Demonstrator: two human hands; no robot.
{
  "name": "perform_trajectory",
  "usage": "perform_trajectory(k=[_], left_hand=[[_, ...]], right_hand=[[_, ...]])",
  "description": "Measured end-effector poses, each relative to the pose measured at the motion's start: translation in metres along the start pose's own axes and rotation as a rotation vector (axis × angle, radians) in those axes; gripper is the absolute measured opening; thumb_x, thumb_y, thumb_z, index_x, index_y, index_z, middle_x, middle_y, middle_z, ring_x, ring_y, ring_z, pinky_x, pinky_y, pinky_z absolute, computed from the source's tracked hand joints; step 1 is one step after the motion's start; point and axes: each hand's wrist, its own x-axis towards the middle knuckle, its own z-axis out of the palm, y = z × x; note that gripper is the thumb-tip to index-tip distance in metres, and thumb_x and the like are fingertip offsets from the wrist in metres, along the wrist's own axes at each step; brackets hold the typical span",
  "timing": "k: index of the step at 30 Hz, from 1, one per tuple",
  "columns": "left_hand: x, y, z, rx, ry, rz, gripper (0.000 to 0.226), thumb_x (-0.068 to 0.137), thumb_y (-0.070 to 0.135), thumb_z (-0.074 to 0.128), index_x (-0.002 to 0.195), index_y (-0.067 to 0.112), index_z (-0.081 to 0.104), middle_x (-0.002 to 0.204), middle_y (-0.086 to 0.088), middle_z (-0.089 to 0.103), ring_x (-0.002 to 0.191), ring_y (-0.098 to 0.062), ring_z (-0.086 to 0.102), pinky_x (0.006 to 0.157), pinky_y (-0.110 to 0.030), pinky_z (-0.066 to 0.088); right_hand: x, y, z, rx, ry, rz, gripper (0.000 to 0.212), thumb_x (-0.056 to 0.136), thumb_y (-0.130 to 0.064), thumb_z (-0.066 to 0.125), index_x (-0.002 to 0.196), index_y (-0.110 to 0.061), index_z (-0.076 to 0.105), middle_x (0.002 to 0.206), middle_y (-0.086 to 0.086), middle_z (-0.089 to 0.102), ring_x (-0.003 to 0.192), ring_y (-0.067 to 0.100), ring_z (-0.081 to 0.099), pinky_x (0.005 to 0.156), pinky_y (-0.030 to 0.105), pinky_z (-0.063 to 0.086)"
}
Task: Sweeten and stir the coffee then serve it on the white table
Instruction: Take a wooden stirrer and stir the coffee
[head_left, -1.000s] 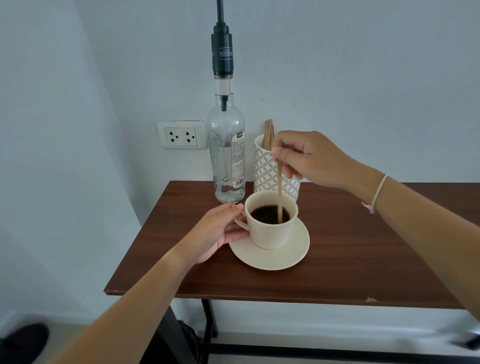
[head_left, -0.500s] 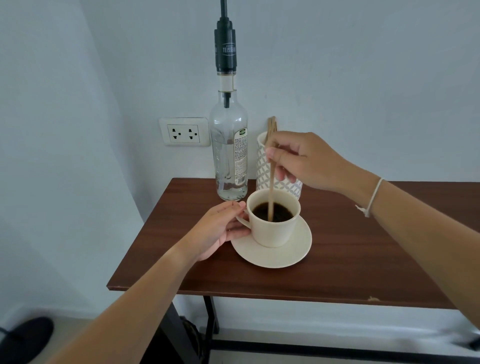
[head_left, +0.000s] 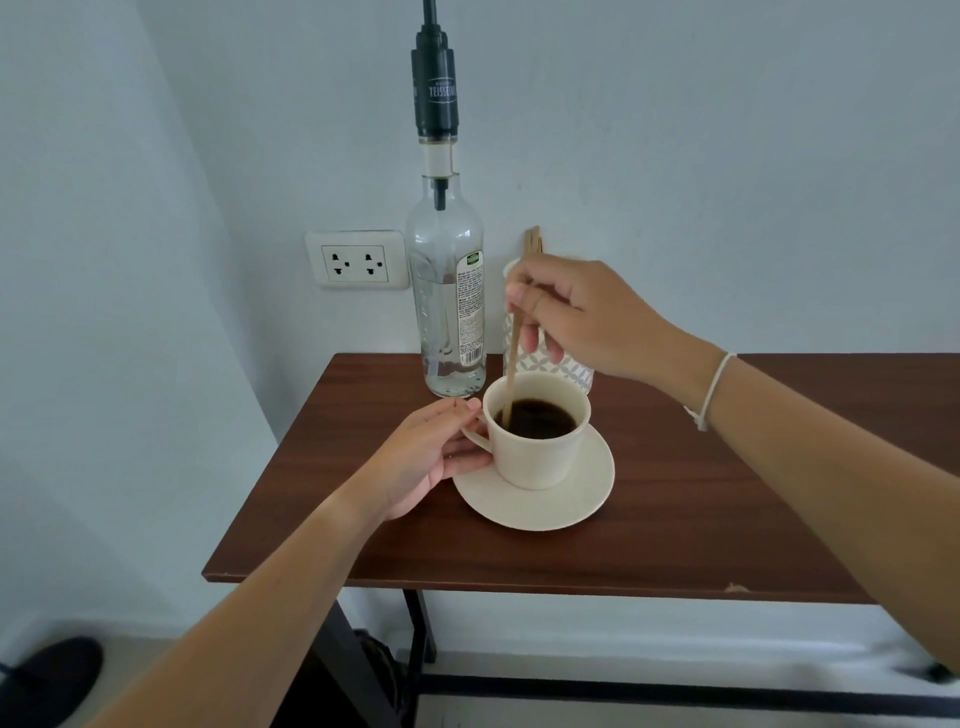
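A cream cup (head_left: 540, 457) of black coffee stands on a cream saucer (head_left: 550, 506) on the dark wooden table (head_left: 675, 519). My left hand (head_left: 431, 460) grips the cup's handle on its left side. My right hand (head_left: 576, 312) hovers above the cup and pinches a thin wooden stir stick (head_left: 513, 364). The stick's lower end dips into the coffee at the cup's left side.
A clear syrup bottle with a black pump (head_left: 448, 291) stands behind the cup against the wall. A patterned white holder (head_left: 576, 371) with more wooden sticks sits partly hidden behind my right hand. A wall socket (head_left: 356, 260) is to the left. The table's front edge lies close below the saucer.
The stick has swung from the right side of the coffee to the left side, with my right hand following. My left hand has stayed on the handle.
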Motion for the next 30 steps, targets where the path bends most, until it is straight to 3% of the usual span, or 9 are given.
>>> perform_trajectory(k=[5, 8, 11, 14, 18, 22, 25, 27, 30], left_hand=[[0.000, 0.000, 0.001, -0.006, -0.006, -0.002, 0.042, 0.095, 0.021, 0.047, 0.123, -0.009, 0.048, 0.113, -0.019, 0.062, 0.110, -0.028, 0.061, 0.086, -0.033, 0.055], [-0.001, 0.001, 0.001, -0.008, -0.008, 0.005, 0.043, 0.095, 0.021, 0.047, 0.124, -0.010, 0.047, 0.116, -0.021, 0.060, 0.112, -0.029, 0.060, 0.088, -0.034, 0.054], [-0.001, 0.001, 0.001, -0.020, -0.010, 0.002, 0.042, 0.094, 0.021, 0.047, 0.123, -0.010, 0.048, 0.108, -0.016, 0.064, 0.105, -0.026, 0.063, 0.087, -0.033, 0.055], [-0.001, 0.001, 0.001, -0.017, -0.010, -0.003, 0.042, 0.094, 0.021, 0.047, 0.123, -0.010, 0.047, 0.105, -0.013, 0.065, 0.102, -0.023, 0.065, 0.085, -0.032, 0.055], [-0.001, 0.001, 0.001, -0.018, -0.012, -0.003, 0.044, 0.094, 0.022, 0.047, 0.123, -0.012, 0.046, 0.105, -0.012, 0.066, 0.102, -0.023, 0.065, 0.086, -0.032, 0.055], [-0.001, 0.001, 0.000, -0.029, -0.003, -0.001, 0.043, 0.094, 0.021, 0.048, 0.123, -0.011, 0.047, 0.107, -0.014, 0.065, 0.103, -0.024, 0.065, 0.085, -0.033, 0.055], [0.000, 0.001, 0.001, -0.028, 0.000, -0.008, 0.041, 0.094, 0.021, 0.048, 0.122, -0.008, 0.049, 0.108, -0.016, 0.064, 0.104, -0.025, 0.064, 0.086, -0.032, 0.055], [0.000, 0.001, 0.001, -0.028, -0.001, -0.010, 0.035, 0.094, 0.021, 0.048, 0.120, -0.003, 0.052, 0.109, -0.016, 0.063, 0.104, -0.024, 0.063, 0.085, -0.032, 0.055], [0.000, 0.001, 0.002, -0.015, -0.005, -0.007, 0.034, 0.094, 0.021, 0.048, 0.118, -0.001, 0.053, 0.106, -0.014, 0.064, 0.103, -0.024, 0.064, 0.085, -0.032, 0.055]], right_hand=[[0.000, 0.009, -0.011, -0.309, 0.119, 0.003, 0.022, 0.095, -0.023, 0.043, 0.085, -0.010, 0.057, 0.065, 0.007, 0.065, 0.055, 0.018, 0.051, 0.057, 0.028, 0.039], [-0.005, 0.004, -0.010, -0.174, 0.069, 0.010, 0.023, 0.095, -0.020, 0.045, 0.080, -0.007, 0.057, 0.055, 0.003, 0.057, 0.048, 0.010, 0.047, 0.055, 0.026, 0.040], [-0.003, -0.002, -0.001, -0.010, 0.008, -0.019, 0.023, 0.096, -0.017, 0.045, 0.074, -0.016, 0.053, 0.053, 0.000, 0.055, 0.042, 0.005, 0.048, 0.050, 0.017, 0.041], [0.002, 0.001, 0.002, -0.096, 0.059, -0.032, 0.023, 0.096, -0.020, 0.043, 0.074, -0.022, 0.052, 0.057, 0.002, 0.061, 0.044, 0.008, 0.048, 0.052, 0.023, 0.041], [0.001, 0.012, -0.011, -0.281, 0.140, -0.011, 0.021, 0.095, -0.022, 0.044, 0.082, -0.012, 0.056, 0.066, 0.014, 0.065, 0.055, 0.026, 0.052, 0.055, 0.029, 0.038], [-0.003, 0.003, -0.007, -0.115, 0.078, 0.009, 0.024, 0.094, -0.018, 0.046, 0.073, -0.014, 0.054, 0.051, 0.000, 0.055, 0.045, 0.009, 0.047, 0.053, 0.027, 0.041], [0.000, -0.003, 0.004, -0.007, 0.042, -0.013, 0.023, 0.096, -0.016, 0.044, 0.075, -0.014, 0.053, 0.051, -0.002, 0.056, 0.041, 0.007, 0.049, 0.050, 0.020, 0.042], [0.003, -0.002, 0.005, -0.056, 0.067, -0.019, 0.021, 0.096, -0.018, 0.043, 0.079, -0.013, 0.053, 0.055, -0.001, 0.060, 0.041, 0.003, 0.052, 0.049, 0.013, 0.040], [0.003, 0.007, -0.006, -0.257, 0.144, -0.020, 0.022, 0.095, -0.023, 0.044, 0.082, -0.010, 0.057, 0.062, 0.006, 0.065, 0.048, 0.013, 0.052, 0.052, 0.023, 0.038]])
